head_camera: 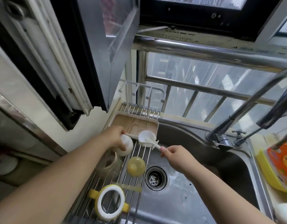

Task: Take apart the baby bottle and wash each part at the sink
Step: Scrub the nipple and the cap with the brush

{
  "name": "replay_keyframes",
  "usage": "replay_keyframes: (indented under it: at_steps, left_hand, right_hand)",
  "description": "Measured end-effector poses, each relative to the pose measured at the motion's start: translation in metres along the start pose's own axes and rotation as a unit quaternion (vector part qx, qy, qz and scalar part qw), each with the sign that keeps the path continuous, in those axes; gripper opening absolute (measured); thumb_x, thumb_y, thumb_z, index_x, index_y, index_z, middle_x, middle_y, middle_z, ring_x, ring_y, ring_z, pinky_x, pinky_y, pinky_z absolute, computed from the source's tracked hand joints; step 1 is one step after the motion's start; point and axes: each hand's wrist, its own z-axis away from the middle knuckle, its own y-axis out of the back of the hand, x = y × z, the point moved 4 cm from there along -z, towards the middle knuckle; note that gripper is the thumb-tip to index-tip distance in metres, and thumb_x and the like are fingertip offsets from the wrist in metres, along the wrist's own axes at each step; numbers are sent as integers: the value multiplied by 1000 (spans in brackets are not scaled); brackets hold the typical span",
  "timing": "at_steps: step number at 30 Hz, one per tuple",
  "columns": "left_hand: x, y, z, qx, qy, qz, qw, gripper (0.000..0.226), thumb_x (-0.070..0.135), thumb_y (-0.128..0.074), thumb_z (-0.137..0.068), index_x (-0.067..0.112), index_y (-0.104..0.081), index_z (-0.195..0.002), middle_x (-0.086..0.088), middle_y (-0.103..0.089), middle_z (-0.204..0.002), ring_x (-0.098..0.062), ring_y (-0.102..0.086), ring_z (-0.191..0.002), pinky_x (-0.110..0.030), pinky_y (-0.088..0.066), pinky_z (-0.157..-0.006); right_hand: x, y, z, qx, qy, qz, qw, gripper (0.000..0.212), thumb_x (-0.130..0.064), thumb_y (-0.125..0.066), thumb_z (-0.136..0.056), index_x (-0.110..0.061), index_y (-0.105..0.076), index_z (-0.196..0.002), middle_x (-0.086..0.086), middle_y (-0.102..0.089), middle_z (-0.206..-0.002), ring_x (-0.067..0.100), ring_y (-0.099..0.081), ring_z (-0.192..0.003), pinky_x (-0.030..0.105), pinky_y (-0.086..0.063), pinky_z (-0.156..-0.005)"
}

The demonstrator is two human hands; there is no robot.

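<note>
Inventory, placed relative to the sink drain (156, 178):

- My left hand (114, 137): up-left of the drain, fingers curled over a white cap (125, 147) at the tray's edge.
- My right hand (172, 155): just above the drain, pinching the handle of a white silicone brush (148, 139).
- Wood-grain tray (134, 124): beyond the brush head.
- Roll-up rack (134, 160): left of the drain, carrying the parts.
- Clear bottle body (109, 164): on the rack, lying on its side.
- Yellowish nipple (136, 166): just left of the drain.
- Yellow handled collar ring (110, 202): lower-left, flat on the rack.
- Faucet (246, 109): upper-right.
</note>
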Motion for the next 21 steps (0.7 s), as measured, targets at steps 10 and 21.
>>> replay_keyframes:
  at_steps: [10,21]
  left_hand:
    - [0,5,0,42,-31,-28,998,54,23,-80,-65,18,-60,-115,-1,-59,-114,-19,-56,-101,-31,-48,-84]
    - [-16,-6,-9,-81,23,88,993,73,33,-84,-64,20,-50,-127,0,-53,-118,-20,-55,-101,-35,-55,-81]
  right_hand:
    - [9,-1,5,15,-3,-24,1000,37,-46,-43,-97,-23,-68,-82,-7,-49,-56,9,-45,-52,24,-34,-51]
    - [13,-5,10,24,-20,-36,999,39,-47,-44,-96,-22,-69,-81,-6,-51,-58,9,-44,-52,23,-34,-50]
